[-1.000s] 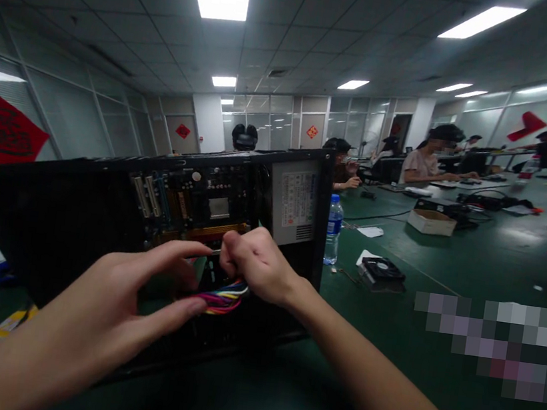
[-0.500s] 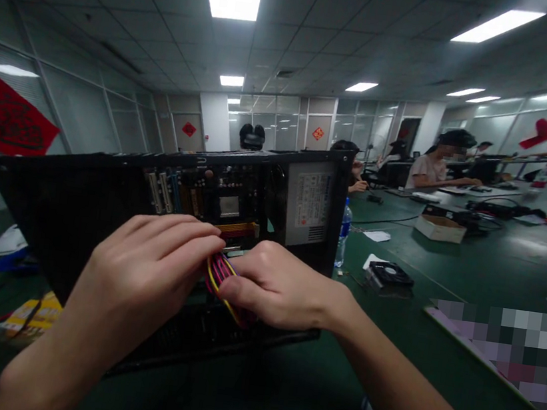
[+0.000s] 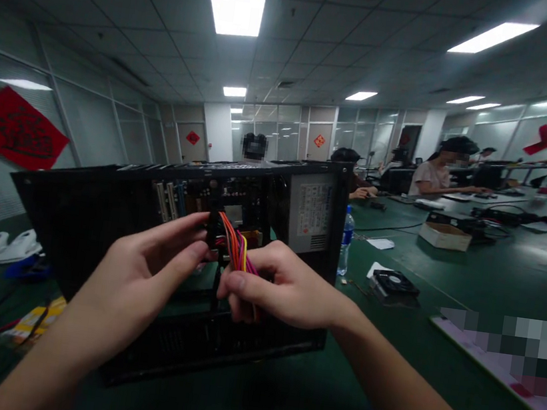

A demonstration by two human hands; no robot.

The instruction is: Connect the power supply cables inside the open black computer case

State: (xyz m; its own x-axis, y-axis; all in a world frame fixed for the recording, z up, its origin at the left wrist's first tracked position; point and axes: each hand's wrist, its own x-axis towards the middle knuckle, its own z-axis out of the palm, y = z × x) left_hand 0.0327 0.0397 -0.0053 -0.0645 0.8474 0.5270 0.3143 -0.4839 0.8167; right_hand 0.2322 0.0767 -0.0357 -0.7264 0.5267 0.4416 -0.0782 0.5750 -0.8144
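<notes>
A black computer case [image 3: 90,221] stands on the table with its side open toward me. Inside it are a partly covered motherboard [image 3: 248,188] and a silver power supply [image 3: 311,206] at the upper right. My right hand [image 3: 276,283] is closed round a bundle of red, orange, yellow and purple power cables [image 3: 237,247]. Its upper end runs into a dark connector [image 3: 213,227], in front of the motherboard. My left hand [image 3: 151,269] is at that connector, thumb and fingers apart; whether the fingertips touch it I cannot tell.
Right of the case are a water bottle [image 3: 346,241], a black cooling fan [image 3: 395,283] and a cardboard box [image 3: 445,236]. White slippers [image 3: 3,250] and a yellow packet [image 3: 39,321] lie to the left. Other people sit farther back.
My left thumb and fingers have parted, and the hand no longer covers the cables' end. The cable bundle now points upward, its dark connector showing. My right hand still grips the cables.
</notes>
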